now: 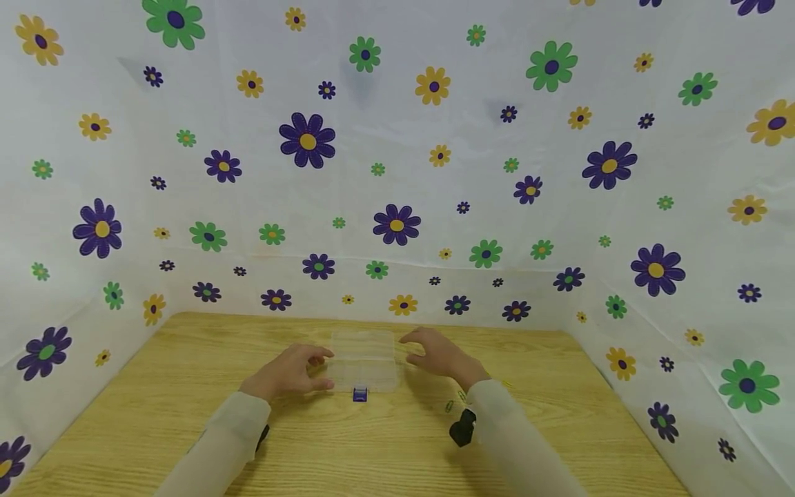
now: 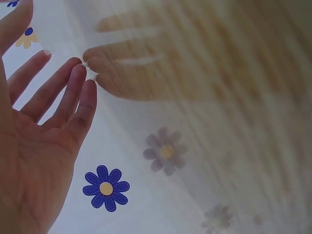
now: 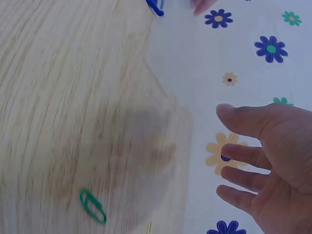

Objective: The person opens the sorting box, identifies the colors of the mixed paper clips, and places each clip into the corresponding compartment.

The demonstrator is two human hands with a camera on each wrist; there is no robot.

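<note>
A clear plastic box (image 1: 363,373) with a blue latch (image 1: 360,394) on its near side lies flat on the table. At its left side is my left hand (image 1: 292,371), thumb and fingers spread, with the fingertips right by the edge in the head view. My right hand (image 1: 437,357) hovers just off the box's right side, fingers apart and nothing between them. The right wrist view shows that hand (image 3: 265,165) loosely spread, with the blue latch (image 3: 155,7) at the top edge. In the left wrist view the left hand (image 2: 51,107) has its palm visible and holds nothing.
Green paper clips (image 1: 449,406) lie on the wooden table (image 1: 348,449) near the right wrist, and a yellow clip (image 1: 506,383) lies partly behind the right sleeve. A flower-printed white sheet (image 1: 397,172) encloses the table at the back and both sides.
</note>
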